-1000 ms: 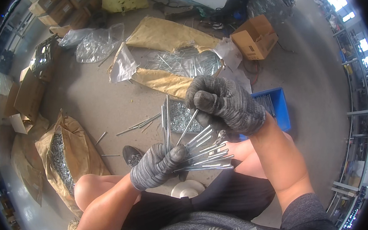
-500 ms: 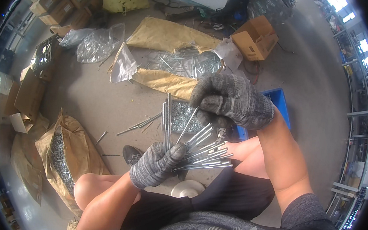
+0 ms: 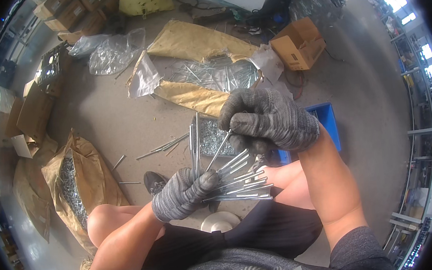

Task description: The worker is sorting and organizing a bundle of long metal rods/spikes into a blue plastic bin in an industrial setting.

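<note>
My left hand [image 3: 184, 193], in a grey knit glove, is closed round a fanned bunch of thin metal rods [image 3: 243, 185]. Several rods point up from this fist, others spread to the right. Gloved too, my right hand [image 3: 271, 117] pinches the upper end of a single slanting rod [image 3: 219, 149], whose lower end meets the left hand's thumb. Any small part between the right fingertips is hidden. Behind the hands lies a shallow tray of small shiny metal parts [image 3: 213, 135]. Partly covered by my right wrist is a blue bin [image 3: 326, 117].
A torn brown paper sack [image 3: 192, 97] of long rods lies ahead. Another paper sack [image 3: 98, 171] of metal pieces is at left, near loose rods [image 3: 163, 147] on the floor. An open cardboard box [image 3: 298, 45] stands far right; plastic bags [image 3: 116, 51] lie far left.
Both hands stay almost in place. The right fingers have shifted slightly at the end of the slanting rod, with the thumb a little more raised and to the left.
</note>
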`<state>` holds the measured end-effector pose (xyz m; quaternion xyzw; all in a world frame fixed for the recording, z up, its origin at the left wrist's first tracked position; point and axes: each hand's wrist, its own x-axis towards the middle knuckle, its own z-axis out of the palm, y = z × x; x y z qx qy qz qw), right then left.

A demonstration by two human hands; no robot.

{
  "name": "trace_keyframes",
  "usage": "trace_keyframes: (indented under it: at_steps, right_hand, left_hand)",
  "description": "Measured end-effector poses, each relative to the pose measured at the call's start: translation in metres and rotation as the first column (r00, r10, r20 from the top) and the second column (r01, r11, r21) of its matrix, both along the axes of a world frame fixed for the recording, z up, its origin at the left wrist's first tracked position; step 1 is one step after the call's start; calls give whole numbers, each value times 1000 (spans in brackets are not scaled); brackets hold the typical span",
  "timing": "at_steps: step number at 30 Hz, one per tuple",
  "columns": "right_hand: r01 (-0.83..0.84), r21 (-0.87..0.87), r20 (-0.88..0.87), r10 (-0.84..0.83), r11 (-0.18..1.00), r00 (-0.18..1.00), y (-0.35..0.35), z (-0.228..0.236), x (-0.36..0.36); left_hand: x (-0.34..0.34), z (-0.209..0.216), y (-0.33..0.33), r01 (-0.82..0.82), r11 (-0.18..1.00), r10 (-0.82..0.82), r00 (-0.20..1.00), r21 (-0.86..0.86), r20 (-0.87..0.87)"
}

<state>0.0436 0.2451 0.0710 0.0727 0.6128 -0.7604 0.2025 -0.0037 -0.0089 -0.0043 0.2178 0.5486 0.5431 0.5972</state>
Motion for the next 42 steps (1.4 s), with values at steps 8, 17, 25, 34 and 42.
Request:
trace_keyframes:
  at_steps: [8, 17, 25, 34, 42]
  right_hand:
    - [66, 37, -79, -63, 997, 995, 0, -12, -2]
    - [147, -49, -29, -148, 988, 989, -16, -14, -8]
    - [109, 49, 25, -111, 993, 994, -15, 0, -7]
    - [80, 75, -23, -79, 994, 997, -13, -4, -5]
    - [16, 169, -165, 12, 985, 986, -1, -8, -5]
  left_hand:
    - [2, -6, -3, 5, 1000, -4, 1000, 28, -13]
    - [3, -3, -3, 106, 992, -106, 994, 65, 1]
    - [5, 1, 3, 116, 991, -113, 992, 60, -52]
    - [6, -5, 4, 149, 986, -147, 988, 75, -39]
    - [4, -3, 2, 90, 993, -87, 995, 81, -41]
